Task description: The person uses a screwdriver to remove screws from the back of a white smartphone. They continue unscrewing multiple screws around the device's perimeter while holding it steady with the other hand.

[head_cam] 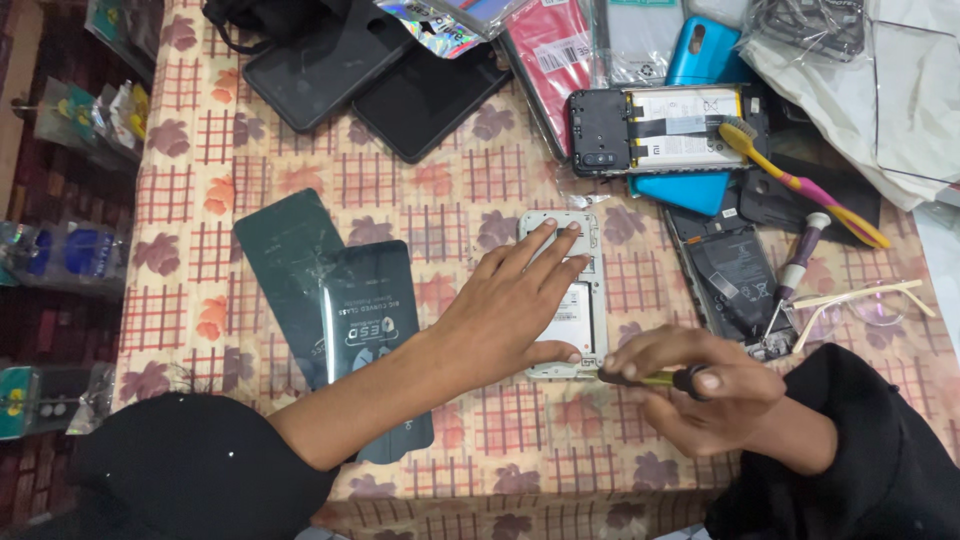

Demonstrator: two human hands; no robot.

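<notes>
Left hand [520, 300] lies flat, fingers spread, on an opened white phone [572, 300] at mid-tablecloth [440, 190]. Right hand [690, 385] pinches a thin yellow-shafted screwdriver [650, 378] at the phone's lower edge.

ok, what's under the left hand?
The left hand lies flat on an opened white phone, back cover off, its battery partly visible beside the fingers. The right hand holds a yellow-handled screwdriver at its lower edge. What the palm covers stays hidden.

Phone repair shop: table under a checked floral cloth [300, 140] crowded with opened phones [655, 130], phone cases [700, 50], screen protectors [375, 320], a screwdriver [795, 275] and brush [800, 185]; packaged accessories [70, 255] on display beside it.
</notes>
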